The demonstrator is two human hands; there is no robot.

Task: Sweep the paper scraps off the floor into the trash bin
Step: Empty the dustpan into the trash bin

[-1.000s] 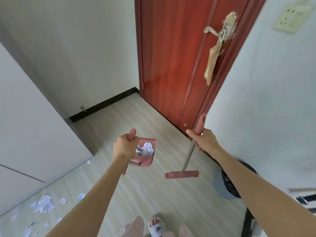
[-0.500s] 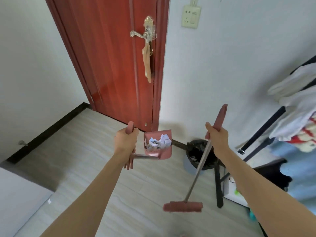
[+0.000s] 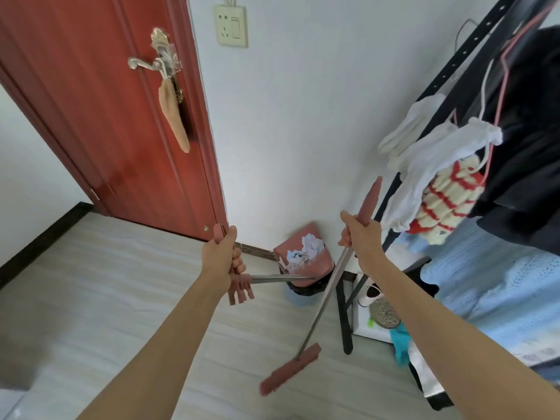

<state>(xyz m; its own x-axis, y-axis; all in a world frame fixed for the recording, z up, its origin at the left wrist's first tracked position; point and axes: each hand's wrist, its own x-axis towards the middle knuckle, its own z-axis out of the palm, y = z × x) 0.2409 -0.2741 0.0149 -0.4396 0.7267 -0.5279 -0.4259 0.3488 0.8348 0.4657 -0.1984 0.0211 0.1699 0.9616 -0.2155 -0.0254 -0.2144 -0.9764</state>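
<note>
My left hand [image 3: 222, 257] is extended forward at mid-frame, fingers wrapped round the pink grip of the dustpan handle [image 3: 280, 279], thumb up along the grip. The metal shaft runs level to the right from that fist. The dustpan [image 3: 303, 256] is tipped over the trash bin [image 3: 298, 294], with the paper scraps [image 3: 304, 248] piled inside the pan and showing at its open edge. The bin, blue with a black liner, stands on the floor [image 3: 106, 283] against the far wall, just right of the red door [image 3: 100, 116].

My right hand [image 3: 360, 237] is raised slightly higher and to the right, fist closed round the broom handle [image 3: 328, 292] just below its pink upper grip. The shaft slopes down and toward me to the left. The broom head [image 3: 291, 369] is near the floor; I cannot tell whether it touches.

A clothes rack [image 3: 472, 47] with hanging garments stands at right. A wall socket [image 3: 231, 25] is mounted above the bin.
</note>
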